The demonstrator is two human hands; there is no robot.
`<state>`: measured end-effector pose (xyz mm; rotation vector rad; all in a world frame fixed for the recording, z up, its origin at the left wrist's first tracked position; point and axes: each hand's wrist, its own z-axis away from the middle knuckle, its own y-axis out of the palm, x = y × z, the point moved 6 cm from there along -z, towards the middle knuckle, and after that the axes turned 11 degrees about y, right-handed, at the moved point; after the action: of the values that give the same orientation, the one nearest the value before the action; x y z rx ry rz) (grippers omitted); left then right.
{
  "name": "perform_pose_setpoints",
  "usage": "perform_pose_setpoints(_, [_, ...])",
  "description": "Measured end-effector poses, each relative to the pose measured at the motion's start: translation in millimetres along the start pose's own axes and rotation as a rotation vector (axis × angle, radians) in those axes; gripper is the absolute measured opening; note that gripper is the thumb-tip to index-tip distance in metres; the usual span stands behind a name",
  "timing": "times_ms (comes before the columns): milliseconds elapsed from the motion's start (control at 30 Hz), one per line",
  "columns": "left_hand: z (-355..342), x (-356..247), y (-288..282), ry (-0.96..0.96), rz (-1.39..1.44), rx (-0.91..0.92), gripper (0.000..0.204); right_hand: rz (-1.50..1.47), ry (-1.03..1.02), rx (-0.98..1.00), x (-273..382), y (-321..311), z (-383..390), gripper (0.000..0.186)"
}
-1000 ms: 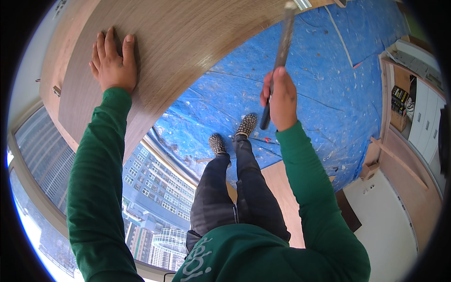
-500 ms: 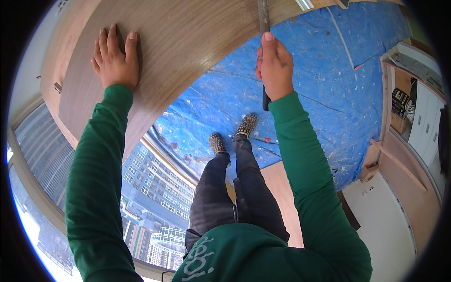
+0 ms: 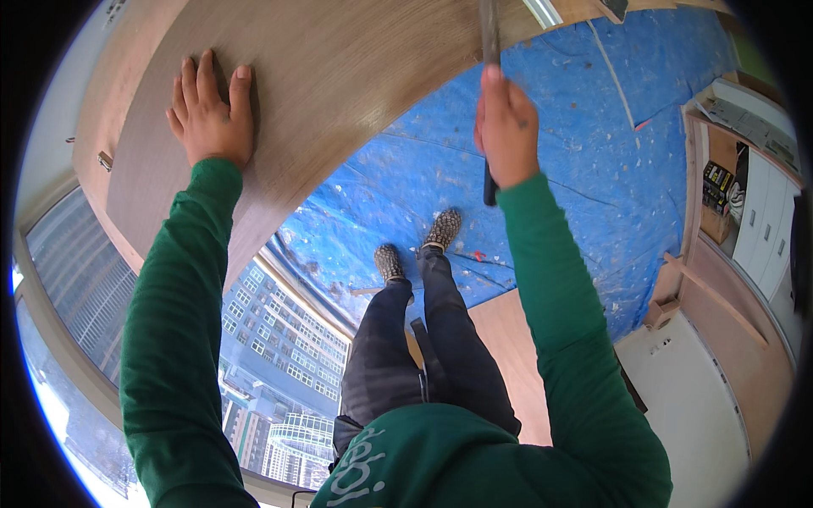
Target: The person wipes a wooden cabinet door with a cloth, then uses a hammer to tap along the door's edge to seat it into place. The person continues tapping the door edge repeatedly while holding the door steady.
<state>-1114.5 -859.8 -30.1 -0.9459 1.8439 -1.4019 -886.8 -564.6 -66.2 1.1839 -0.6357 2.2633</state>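
My left hand (image 3: pixel 212 118) lies flat with fingers spread on a large brown wood-grain panel (image 3: pixel 339 76). In my right hand (image 3: pixel 508 127), slightly blurred, is a long tool with a grey metal shaft (image 3: pixel 489 30) and a black handle end. My fingers wrap round it, the thumb along the shaft. It points away from me, beside the panel's right edge, and its far end runs out of the view, so its exact kind stays hidden. I cannot tell whether it touches the panel.
Blue sheeting (image 3: pixel 576 110) covers the floor under my shoes. Buildings show through a window (image 3: pixel 279 339) at left. A shelf unit with white drawers (image 3: pixel 762 216) and a wooden stick (image 3: pixel 716 296) stand at right. A silvery metal strip (image 3: pixel 543 12) lies at the far edge.
My right hand has shifted a little to the right and nearer to me with the tool, still gripping it. My left hand stays flat on the same part of the panel.
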Motion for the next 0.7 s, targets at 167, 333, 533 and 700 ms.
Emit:
perform_pose_setpoints(167, [3, 2, 2, -0.023, 0.008, 0.014, 0.075, 0.207, 0.113, 0.035, -11, 5, 27, 0.054])
perform_pose_setpoints(333, [2, 1, 0, -0.004, 0.009, 0.02, 0.074, 0.118, 0.064, 0.034, -17, 2, -11, 0.058])
perform_pose_setpoints(533, [2, 0, -1, -0.018, 0.018, 0.024, 0.073, 0.249, 0.03, 0.027, -13, 0, 21, 0.064])
perform_pose_setpoints(700, [4, -1, 0, -0.026, 0.021, 0.047, 0.073, 0.079, -0.005, 0.011, 12, -11, -12, 0.055])
